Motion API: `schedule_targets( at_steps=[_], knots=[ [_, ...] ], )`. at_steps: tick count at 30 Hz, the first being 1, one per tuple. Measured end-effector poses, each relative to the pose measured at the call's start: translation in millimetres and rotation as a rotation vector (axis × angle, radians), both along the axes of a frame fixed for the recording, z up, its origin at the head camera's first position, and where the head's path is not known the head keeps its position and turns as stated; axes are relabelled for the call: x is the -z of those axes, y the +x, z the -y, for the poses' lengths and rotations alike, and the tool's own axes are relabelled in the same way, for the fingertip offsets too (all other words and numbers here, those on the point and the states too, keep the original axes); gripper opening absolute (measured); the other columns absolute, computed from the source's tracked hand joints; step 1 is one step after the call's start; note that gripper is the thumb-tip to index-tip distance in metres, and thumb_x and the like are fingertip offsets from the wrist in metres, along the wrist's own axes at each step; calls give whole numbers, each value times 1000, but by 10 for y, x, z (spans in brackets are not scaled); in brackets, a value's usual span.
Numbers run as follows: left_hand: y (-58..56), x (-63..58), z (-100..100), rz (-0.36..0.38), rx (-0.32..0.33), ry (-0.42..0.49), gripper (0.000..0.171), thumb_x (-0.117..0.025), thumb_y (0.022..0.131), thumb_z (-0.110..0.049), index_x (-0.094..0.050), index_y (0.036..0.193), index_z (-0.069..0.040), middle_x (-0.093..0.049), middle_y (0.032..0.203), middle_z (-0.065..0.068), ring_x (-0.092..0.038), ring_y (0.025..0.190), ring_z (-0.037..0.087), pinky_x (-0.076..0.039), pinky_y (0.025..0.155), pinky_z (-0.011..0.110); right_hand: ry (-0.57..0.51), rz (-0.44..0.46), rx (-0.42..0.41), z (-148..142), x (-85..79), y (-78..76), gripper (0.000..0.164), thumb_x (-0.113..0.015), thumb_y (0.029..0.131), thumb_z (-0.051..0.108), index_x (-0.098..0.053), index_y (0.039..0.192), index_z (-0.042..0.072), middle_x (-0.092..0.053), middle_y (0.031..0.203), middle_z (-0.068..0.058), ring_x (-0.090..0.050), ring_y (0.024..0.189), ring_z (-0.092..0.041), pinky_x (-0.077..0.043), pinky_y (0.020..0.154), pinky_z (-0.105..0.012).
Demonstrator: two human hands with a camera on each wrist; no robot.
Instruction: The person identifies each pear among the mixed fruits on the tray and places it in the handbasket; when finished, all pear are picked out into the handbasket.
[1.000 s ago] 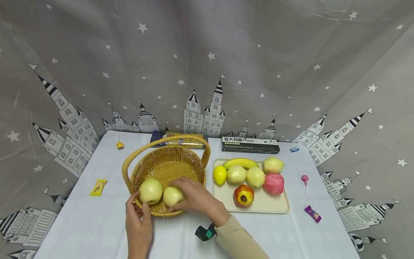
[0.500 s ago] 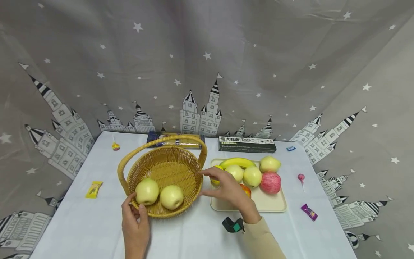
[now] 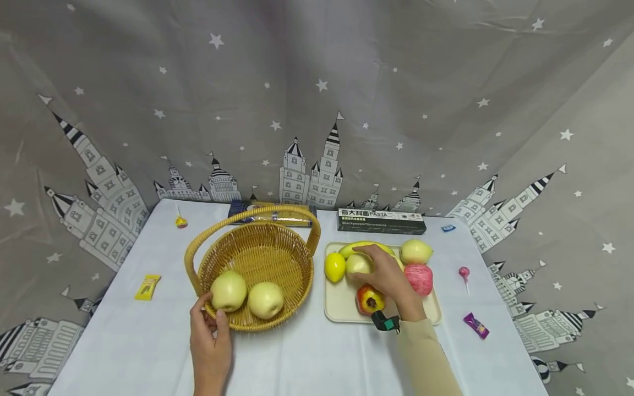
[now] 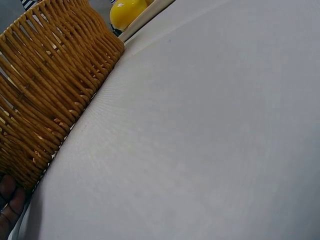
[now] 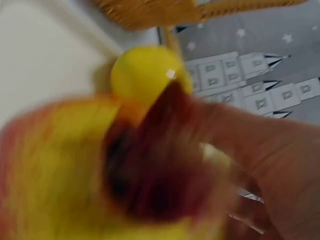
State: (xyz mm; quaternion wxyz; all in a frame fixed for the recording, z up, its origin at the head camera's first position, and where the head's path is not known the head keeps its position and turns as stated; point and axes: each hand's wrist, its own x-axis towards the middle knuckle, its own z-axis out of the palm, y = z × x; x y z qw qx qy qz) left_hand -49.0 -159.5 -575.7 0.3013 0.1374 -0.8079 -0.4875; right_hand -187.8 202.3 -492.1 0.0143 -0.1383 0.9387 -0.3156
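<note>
My left hand (image 3: pixel 210 338) grips the near-left rim of a round wicker basket (image 3: pixel 257 242) with a tall handle. Two pale green apples (image 3: pixel 230 291) lie inside it. My right hand (image 3: pixel 388 275) is over a cream tray (image 3: pixel 339 308), thumb and fingers spread around a pale green round fruit (image 3: pixel 360 264). Nearest my right wrist sits a red-yellow pomegranate (image 3: pixel 369 300), large and blurred in the right wrist view. Also on the tray are a lemon (image 3: pixel 334 268), a banana (image 3: pixel 364 245), a pink striped fruit (image 3: pixel 419 279) and a pale pointed fruit (image 3: pixel 416 251).
Behind the basket lies a blue and yellow pasta pack (image 3: pixel 292 216), and behind the tray a dark pasta box (image 3: pixel 381 221). Wrapped sweets (image 3: pixel 147 287) and lollipops (image 3: pixel 181 221) are scattered at both sides. A grey castle-print curtain (image 3: pixel 317 110) rises at the table's far edge.
My right hand has left the second apple in the basket and moved right, over to the pale round fruit on the tray. The left hand stays on the basket rim.
</note>
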Motion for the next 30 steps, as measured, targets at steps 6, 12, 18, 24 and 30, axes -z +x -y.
schedule_targets(
  at_steps=[6, 12, 18, 24, 30],
  knots=[
    [-13, -9, 3, -12, 9, -6, 46, -54, 101, -12, -45, 146, -15, -48, 89, -2, -45, 75, 5, -40, 67, 10, 46, 58, -39, -49, 56, 2, 70, -90, 72, 34, -62, 134, 18, -59, 132, 0, -56, 115, -24, -46, 100, -46],
    [-13, -3, 5, -25, 10, -7, 46, -55, 100, -11, -45, 146, -14, -48, 90, -2, -45, 76, 5, -40, 67, 10, 49, 59, -39, -40, 76, 14, 71, -90, 71, 38, -62, 134, 18, -59, 131, -1, -56, 112, -23, -47, 98, -45],
    [-1, 6, 11, -5, 10, 4, 46, -54, 101, -13, -45, 146, -14, -48, 91, -2, -46, 75, 7, -40, 67, 10, 17, -21, -6, -21, 34, 46, 71, -88, 72, 44, -63, 133, 19, -60, 129, 3, -57, 113, -21, -49, 96, -44],
    [3, 9, 12, 12, 2, 2, 45, -54, 102, -15, -44, 146, -14, -48, 90, -2, -45, 75, 6, -39, 67, 11, -203, -42, -94, 163, -190, 139, 70, -86, 73, 47, -63, 133, 20, -60, 129, 8, -58, 114, -15, -52, 95, -37],
    [4, -1, 8, 20, 2, 3, 45, -53, 102, -15, -44, 146, -13, -48, 89, -1, -45, 75, 6, -39, 68, 11, -341, 9, -185, 519, -309, 319, 67, -89, 71, 42, -64, 130, 24, -62, 127, 9, -59, 112, -11, -53, 91, -35]
  ],
)
